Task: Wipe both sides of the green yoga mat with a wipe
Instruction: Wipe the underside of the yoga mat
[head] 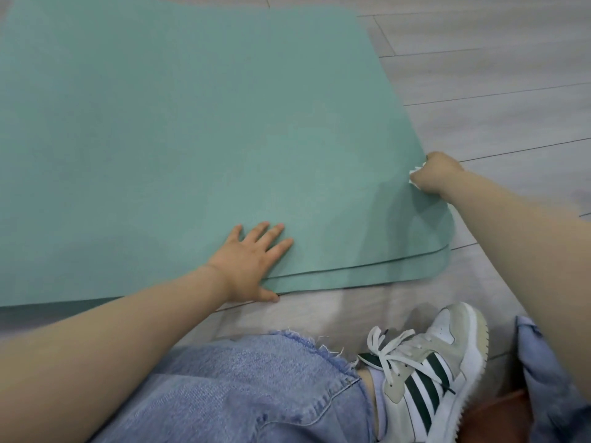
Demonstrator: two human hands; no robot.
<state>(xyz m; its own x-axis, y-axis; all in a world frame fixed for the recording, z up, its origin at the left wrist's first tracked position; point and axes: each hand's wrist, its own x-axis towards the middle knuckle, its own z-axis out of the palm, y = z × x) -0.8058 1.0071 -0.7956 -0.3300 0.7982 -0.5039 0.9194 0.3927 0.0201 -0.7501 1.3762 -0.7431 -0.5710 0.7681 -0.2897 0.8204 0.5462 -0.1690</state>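
Your left hand (252, 260) is flat on the green yoga mat (192, 139), fingers straight and spread, palm pressing the top layer down near the mat's near edge, thumb hanging over that edge onto the floor (495, 75). It holds nothing.

Your right hand (438, 175) is balled in a fist at the mat's right edge, close to the near right corner. White scraps of the wipe (415, 174) poke out of the fist on the mat side, so it's gripping the wipe. Can't tell whether the fingers also pinch the mat edge; that part is hidden behind the fist.

The mat lies on the floor, folded or doubled: two layers show at the near right corner, the top one slightly offset from the bottom one. It fills most of the view and runs out of frame on the left and at the top.

Progress, my read: mid-task. The wipe is at the edge, not out on the open surface, so you're either finishing a pass on the exposed face or about to lift the layer. No wet streaks visible, so I can't confirm how much is actually wiped. With the mat doubled, faces are hidden between the layers and against the floor. Assume they are still to do.

Around: your jeans-clad knee (256, 388) and a white sneaker with dark stripes (431, 369) sit just off the mat's near edge. Bluish fabric (537, 378) is at lower right under your forearm.

In the way: your own left palm pins the layer you'd need to flip. The shoe is near the corner.
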